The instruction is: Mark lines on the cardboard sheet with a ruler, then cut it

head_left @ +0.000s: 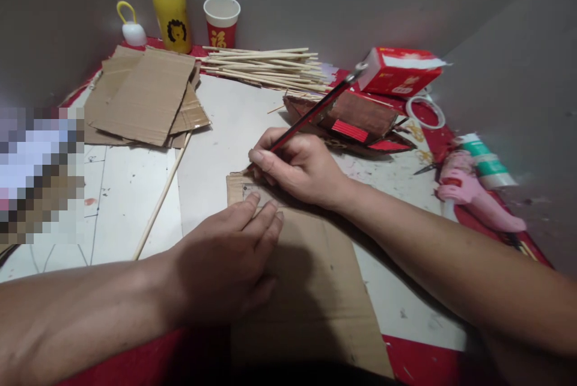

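Note:
A sheet of brown cardboard (324, 266) lies in front of me, its far left corner beyond my fingers. My left hand (234, 248) rests on it with the fingers stretched out, pressing on a clear ruler (247, 191) near the far edge. Most of the ruler is hidden under both hands. My right hand (297, 166) is closed round a dark pencil with red stripes (311, 110), tilted up to the right. The pencil's tip is down by the cardboard's far left corner, partly hidden by my fingers; I cannot tell whether it touches.
Cut cardboard pieces (144, 97) lie stacked at the back left, by a wooden stick (162, 199). Behind are a yellow bottle (169, 10), a paper cup (222, 19) and piled sticks (265, 67). Rightward are a model boat (360, 115), a red tissue pack (401, 70) and a pink glue gun (469, 187).

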### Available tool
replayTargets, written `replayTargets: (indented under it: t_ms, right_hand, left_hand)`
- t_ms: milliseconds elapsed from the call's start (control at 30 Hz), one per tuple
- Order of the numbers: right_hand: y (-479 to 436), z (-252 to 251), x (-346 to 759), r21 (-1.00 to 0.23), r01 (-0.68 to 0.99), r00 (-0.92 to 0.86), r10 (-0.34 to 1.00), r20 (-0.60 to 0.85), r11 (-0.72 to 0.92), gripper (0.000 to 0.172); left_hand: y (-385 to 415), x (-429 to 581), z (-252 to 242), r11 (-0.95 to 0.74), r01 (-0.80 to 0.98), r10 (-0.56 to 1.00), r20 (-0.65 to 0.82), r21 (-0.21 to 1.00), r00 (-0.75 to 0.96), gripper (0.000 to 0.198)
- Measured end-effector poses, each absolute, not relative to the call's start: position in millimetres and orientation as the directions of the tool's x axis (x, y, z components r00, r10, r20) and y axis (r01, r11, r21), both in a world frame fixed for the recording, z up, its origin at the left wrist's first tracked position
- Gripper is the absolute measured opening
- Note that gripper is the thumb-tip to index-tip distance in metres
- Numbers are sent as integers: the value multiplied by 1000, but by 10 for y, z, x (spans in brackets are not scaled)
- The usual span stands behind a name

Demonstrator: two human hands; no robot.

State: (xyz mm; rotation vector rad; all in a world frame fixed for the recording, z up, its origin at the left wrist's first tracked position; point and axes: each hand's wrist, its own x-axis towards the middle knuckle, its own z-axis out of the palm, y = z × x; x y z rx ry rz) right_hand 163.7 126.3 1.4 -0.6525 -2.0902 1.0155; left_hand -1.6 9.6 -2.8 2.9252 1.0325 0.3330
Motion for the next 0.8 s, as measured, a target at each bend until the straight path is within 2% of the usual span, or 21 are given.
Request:
replayTargets:
  t_ms: [100,200,267,333,367,400,467,567,800]
  right_hand:
    - [1214,243,1748,-849,84,-499,760,417,521,25]
    - [1110,516,2010,-798,131,-422,762,491,588,20]
    - [1014,598,2255,-741,253,-361,772,524,622,17]
    - [917,559,2521,-652,463,-378,799,467,600,12]
    - [877,502,2646,-568,568,-419,803,424,596,10]
    - [847,430,2759,-488,596,-512,770,381,638,13]
    - [819,271,2930,-367,599,-631,702,330,711,28]
    - [834,84,3045,-272,582,-701,642,309,766,33]
    - [837,-42,3095,-297,509,-709,589,388,808,31]
  left_hand:
    - [114,-12,-47,-789,610,611,199,70,767,65]
    - [138,-26,-63,-796,603,600,203,53,774,64]
    - [152,-44,-68,-794,604,603,207,62,771,64]
    - [163,-62,-65,-800,595,597,218,81,772,63]
    - [167,-69,-62,-805,587,590,229,88,774,62]
    - [170,-75,-57,-810,579,583,241,93,776,61]
    - [175,-85,-47,-815,570,575,257,99,777,59]
    - [178,-98,-37,-823,560,564,261,98,783,58]
    - [151,-123,10,-836,538,547,237,109,803,56]
